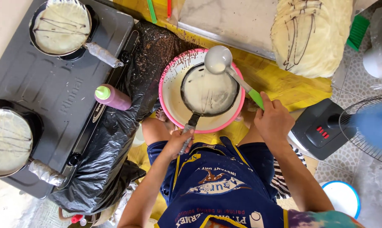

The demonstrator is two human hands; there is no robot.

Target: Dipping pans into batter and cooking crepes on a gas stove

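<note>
A grey two-burner stove [60,84] is filling the left of the frame, carrying one batter-coated pan [61,26] at upper left and another pan [8,141] at the left edge, both streaked with thin dark lines. A purple squeeze bottle [113,96] with a green cap is lying on the stove's right edge, just beside a crumpled black plastic bag [115,139] that is crowding the gap between the stove and the pink-rimmed basin [170,90] at centre. Along the top, a pale slab [229,21] is resting on a yellow bench [279,82], and a heap of folded crepes [311,36] drizzled with dark lines is sitting at upper right. A fan [368,126] and its dark base [319,128] are closing in the right side, with a white bucket [342,196] at lower right.

Open room is lying mostly over the basin itself; the bag on the left and the fan base on the right are hemming it in.

The left hand [178,143] is gripping the handle of a small black pan [210,90] held over the basin, its inside coated in pale batter. The right hand [273,120] is clasping the green handle of a ladle [218,60], whose bowl, wet with batter, is hovering over the pan's upper rim.
</note>
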